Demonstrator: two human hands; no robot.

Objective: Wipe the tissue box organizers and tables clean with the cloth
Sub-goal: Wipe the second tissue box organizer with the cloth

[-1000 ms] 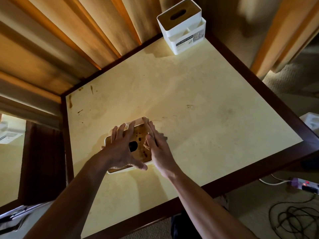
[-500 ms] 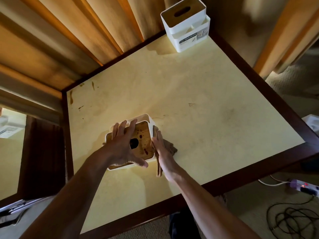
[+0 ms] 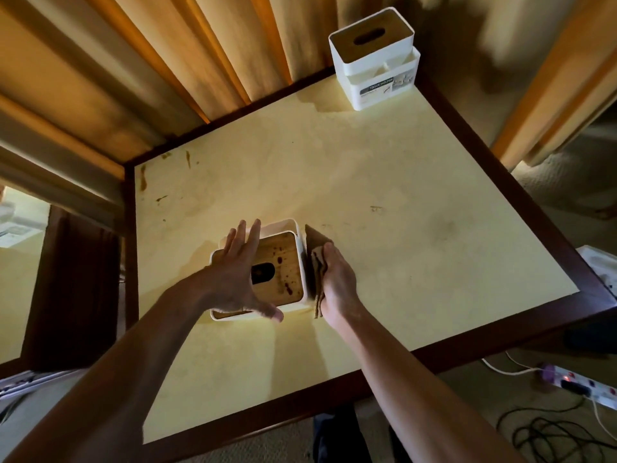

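Striped tan curtains (image 3: 140,71) hang along the far side. Down on the carpet at near right there's a power strip (image 3: 581,387) plus a messy tangle of black cables (image 3: 547,436).

Pleated curtain (image 3: 140,71) behind; carpet floor (image 3: 567,195); power strip (image 3: 581,387), cables (image 3: 551,432).

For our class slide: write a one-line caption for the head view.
Left hand steadies stained tissue organizer; right hand presses cloth against its side.

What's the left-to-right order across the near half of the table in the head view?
left hand → stained tissue box organizer → brown cloth → right hand → bare tabletop → dark table rim
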